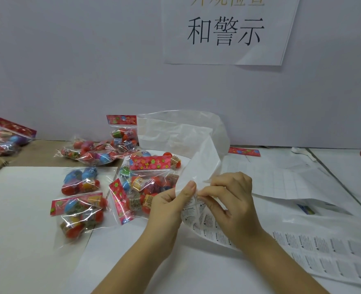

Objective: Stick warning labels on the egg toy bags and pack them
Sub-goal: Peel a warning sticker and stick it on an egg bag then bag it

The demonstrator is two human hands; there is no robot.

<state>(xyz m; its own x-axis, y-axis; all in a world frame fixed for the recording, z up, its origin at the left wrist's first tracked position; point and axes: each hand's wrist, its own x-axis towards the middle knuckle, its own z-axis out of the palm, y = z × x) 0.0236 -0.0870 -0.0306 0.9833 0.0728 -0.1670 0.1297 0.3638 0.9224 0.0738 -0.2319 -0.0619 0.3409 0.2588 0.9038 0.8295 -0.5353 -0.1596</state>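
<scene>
White sheet of warning labels (197, 219) curls up off the counter (27, 209) between both hands. The left hand (167, 206) pinches its bent edge under the thumb, and the right hand (234, 198), fingers (210, 193) curled, pinches at a label just beside that thumb. Egg toy bags (147, 185) lie scattered left of the left hand, the nearest partly hidden behind it, while pale backing paper (192, 141) arches up behind the hands.

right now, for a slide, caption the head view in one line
Left hand and right hand pinch a curled white sheet of warning labels beside clear bags of colourful plastic egg toys.
</scene>
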